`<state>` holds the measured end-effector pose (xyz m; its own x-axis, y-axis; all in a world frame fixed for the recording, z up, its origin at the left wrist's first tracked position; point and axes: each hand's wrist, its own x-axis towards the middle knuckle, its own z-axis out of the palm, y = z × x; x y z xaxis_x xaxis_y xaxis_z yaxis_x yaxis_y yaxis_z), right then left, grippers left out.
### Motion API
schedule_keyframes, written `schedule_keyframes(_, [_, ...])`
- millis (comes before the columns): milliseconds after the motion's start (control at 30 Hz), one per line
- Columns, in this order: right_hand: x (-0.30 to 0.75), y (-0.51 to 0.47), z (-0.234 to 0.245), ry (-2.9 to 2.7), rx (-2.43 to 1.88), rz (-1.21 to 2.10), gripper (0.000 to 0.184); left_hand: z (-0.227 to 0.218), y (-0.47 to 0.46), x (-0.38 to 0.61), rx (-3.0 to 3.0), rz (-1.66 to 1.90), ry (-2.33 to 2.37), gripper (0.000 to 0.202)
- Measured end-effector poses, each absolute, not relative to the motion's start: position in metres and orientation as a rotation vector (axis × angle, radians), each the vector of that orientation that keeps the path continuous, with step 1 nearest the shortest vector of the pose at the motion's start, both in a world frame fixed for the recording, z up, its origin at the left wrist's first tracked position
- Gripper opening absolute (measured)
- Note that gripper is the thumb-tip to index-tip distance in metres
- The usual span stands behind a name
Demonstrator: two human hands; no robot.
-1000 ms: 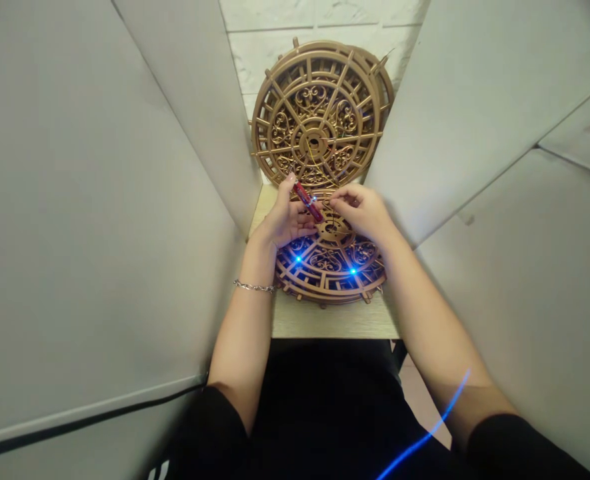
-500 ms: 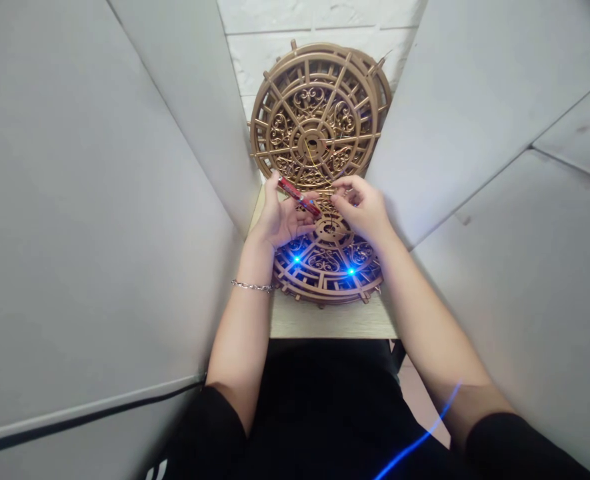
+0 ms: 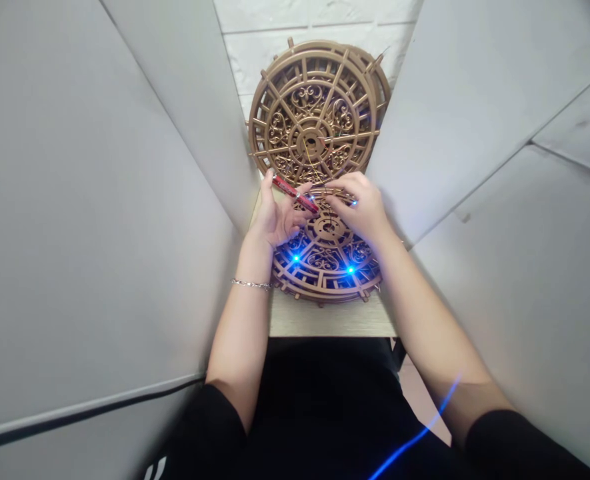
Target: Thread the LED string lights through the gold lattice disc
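My left hand (image 3: 279, 217), palm up, holds a slim red printed stick (image 3: 295, 194), which looks like batteries joined end to end, between thumb and fingers. My right hand (image 3: 362, 203) has its thumb and fingertips pinched on a thin wire (image 3: 329, 212) close to the stick's far end. Beneath both hands lies a bronze-coloured round openwork frame (image 3: 327, 259) with scrollwork and a hub with a hole. Blue lights glow on it, two of them bright along the near side (image 3: 351, 270). The exact contact between wire and stick is too small to make out.
More bronze round frames (image 3: 311, 100) lean in a stack against the white brick wall (image 3: 265, 17), with thin yellow and red wires at the hub. Pale grey panels (image 3: 99, 200) close in on both sides. The frames rest on a light wooden surface (image 3: 332, 321).
My right fingers have shifted slightly left and spread over the wire. Blue lights near both hands now show more clearly. The red stick has moved a little left with my left hand.
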<state>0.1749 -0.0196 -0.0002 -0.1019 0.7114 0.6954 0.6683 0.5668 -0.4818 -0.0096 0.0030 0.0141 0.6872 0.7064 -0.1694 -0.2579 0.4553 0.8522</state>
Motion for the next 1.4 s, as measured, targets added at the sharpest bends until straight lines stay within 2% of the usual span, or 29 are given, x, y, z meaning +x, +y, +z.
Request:
schedule_keyframes(267, [0.1719, -0.0207, -0.0030, -1.923, -1.205, 0.249, 0.010, 0.0091, 0.0080, -0.0085, 0.879, 0.590, 0.605, 0.088])
schedule_keyframes(633, [0.1736, -0.0207, 0.0013, -1.793, -1.183, 0.294, 0.009, 0.0147, 0.0067, -0.0097, 0.849, 0.636, 0.631, 0.088])
schedule_keyframes(933, [0.1735, -0.0205, 0.0020, -1.788, -1.057, 0.512, 0.012, 0.0133, 0.0087, -0.0125, 0.843, 0.638, 0.590, 0.081])
schedule_keyframes(1167, [0.1725, -0.0200, 0.0003, -1.885, -1.092, 0.350, 0.012, 0.0136, 0.0081, -0.0115, 0.855, 0.641, 0.595, 0.081])
schedule_keyframes(1400, [0.1722, -0.0213, 0.0020, -1.888, -1.133, 0.322, 0.011, 0.0122, 0.0074, -0.0093, 0.851, 0.638, 0.605, 0.087])
